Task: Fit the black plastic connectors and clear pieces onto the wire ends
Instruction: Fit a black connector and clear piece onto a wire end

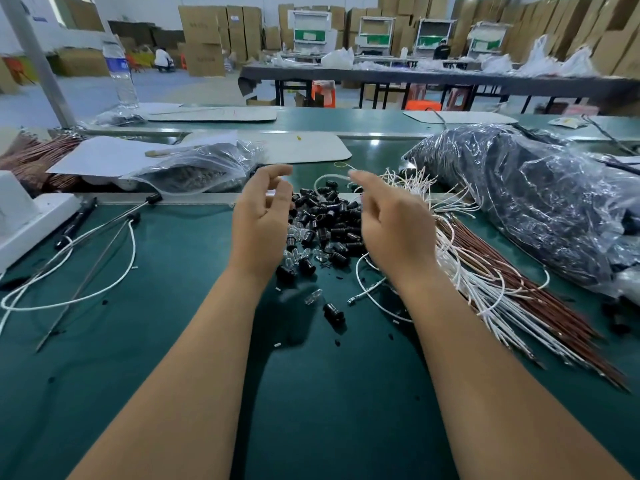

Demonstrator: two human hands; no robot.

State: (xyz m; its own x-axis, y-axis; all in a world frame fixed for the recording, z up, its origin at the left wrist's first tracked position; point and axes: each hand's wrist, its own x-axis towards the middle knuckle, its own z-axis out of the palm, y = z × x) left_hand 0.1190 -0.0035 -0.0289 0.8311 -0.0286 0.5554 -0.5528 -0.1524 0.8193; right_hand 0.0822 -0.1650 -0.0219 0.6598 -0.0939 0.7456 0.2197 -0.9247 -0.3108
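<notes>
Right hand [391, 223] fingers [360, 177] pinch a white wire [325, 180] end. Left hand [261, 220] fingers curled, contents unclear. Black connectors [332, 220] and clear pieces [298, 254] heaped between them on green tabletop [173, 306]; wire bundle [491, 271] right.

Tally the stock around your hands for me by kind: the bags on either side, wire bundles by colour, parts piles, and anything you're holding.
Plastic bags: 2, zip bag and large bag
Brown wire bundles: 2
White wire bundle: 1
Connector pile: 1
Single white wire pinched by right hand: 1
Total: 7
</notes>
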